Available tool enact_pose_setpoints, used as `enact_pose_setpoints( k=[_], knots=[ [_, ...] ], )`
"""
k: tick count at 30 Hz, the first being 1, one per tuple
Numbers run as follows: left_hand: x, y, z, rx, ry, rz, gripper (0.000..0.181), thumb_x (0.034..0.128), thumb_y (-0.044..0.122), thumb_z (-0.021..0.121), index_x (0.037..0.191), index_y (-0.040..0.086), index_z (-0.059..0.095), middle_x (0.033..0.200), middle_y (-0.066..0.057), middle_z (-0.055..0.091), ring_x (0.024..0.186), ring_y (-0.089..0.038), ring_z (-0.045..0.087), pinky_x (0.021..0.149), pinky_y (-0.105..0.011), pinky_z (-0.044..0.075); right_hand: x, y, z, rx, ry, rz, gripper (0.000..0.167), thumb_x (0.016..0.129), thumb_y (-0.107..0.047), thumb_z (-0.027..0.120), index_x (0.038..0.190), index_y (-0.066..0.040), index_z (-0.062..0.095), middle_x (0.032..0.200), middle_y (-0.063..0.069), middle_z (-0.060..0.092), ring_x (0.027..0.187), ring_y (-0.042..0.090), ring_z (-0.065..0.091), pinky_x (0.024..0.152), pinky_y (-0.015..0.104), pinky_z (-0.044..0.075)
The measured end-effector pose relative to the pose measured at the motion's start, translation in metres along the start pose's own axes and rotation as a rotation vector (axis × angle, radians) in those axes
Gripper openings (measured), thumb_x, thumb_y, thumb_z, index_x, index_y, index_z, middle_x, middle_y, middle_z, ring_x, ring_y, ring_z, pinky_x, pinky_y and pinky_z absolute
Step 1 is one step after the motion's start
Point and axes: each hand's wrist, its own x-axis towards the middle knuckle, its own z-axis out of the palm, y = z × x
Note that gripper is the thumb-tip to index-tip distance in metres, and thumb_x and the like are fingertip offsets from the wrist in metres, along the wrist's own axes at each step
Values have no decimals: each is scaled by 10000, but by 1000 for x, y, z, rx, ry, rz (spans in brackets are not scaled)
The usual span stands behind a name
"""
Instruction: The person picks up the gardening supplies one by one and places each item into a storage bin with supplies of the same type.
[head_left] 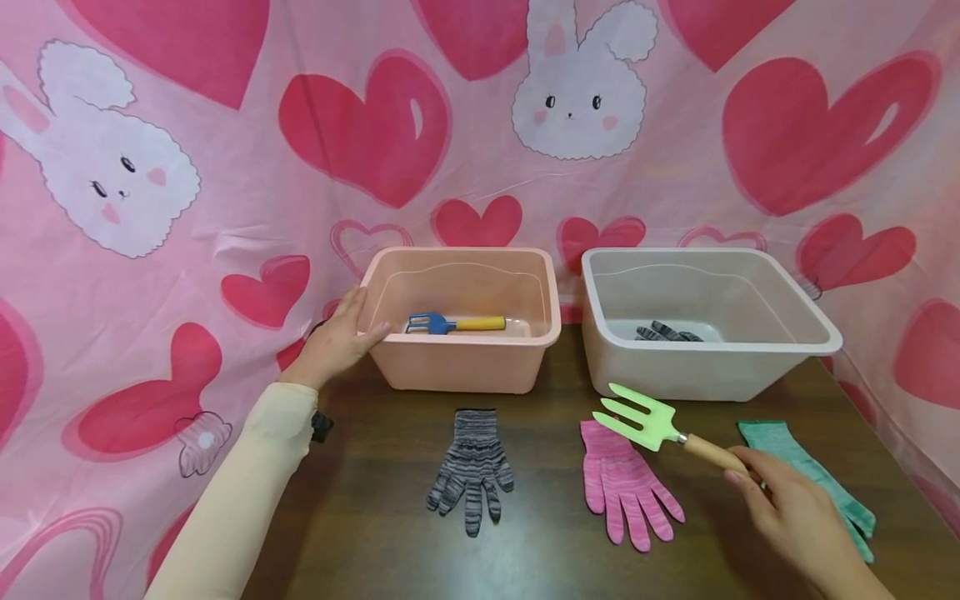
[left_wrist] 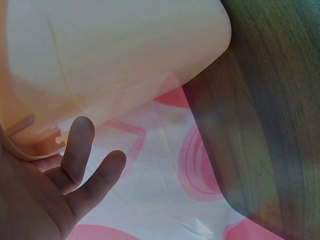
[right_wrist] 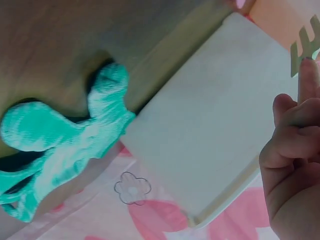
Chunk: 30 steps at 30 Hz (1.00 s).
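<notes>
My left hand [head_left: 335,343] holds the left front corner of the peach plastic bin [head_left: 457,365], its thumb over the front rim. In the left wrist view, some fingers [left_wrist: 80,150] lie bent under the rim. My right hand [head_left: 802,517] grips the wooden handle of a light-green garden hand fork [head_left: 648,423], tines pointing left, above a pink glove [head_left: 626,492]. The right wrist view shows only part of the fork's tines [right_wrist: 306,45]. Inside the peach bin lies a blue hand rake with a yellow handle [head_left: 480,323].
Right of the peach bin stands a grey-white bin [head_left: 682,373] holding dark striped gloves [head_left: 663,332]. A grey striped glove [head_left: 474,467] lies on the brown table [head_left: 360,517]; a green glove [head_left: 813,475] lies near its right edge. Behind hangs a pink heart-patterned cloth [head_left: 480,183].
</notes>
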Motion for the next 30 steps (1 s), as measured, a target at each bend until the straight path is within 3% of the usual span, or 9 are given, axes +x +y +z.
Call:
enact_pose_setpoints(
  k=[20,30],
  knots=[
    [1,-1,1,0,12,16,1028,936,733,436,1631,105,14,1679,-162,45,1457,-485,229,1110,-677,245,32,-29,-10,48,57,-75,280,877,-77,776,1141,-77,682,832,-118,529,705,43,442,575,215,358],
    [2,-1,0,6,-1,14,1003,957,684,455,1627,112,-25,1677,-169,38,1458,-493,215,1109,-686,230,53,-38,-3,47,107,-119,250,961,-227,717,1147,-63,693,842,-88,563,661,63,461,553,250,370]
  ],
)
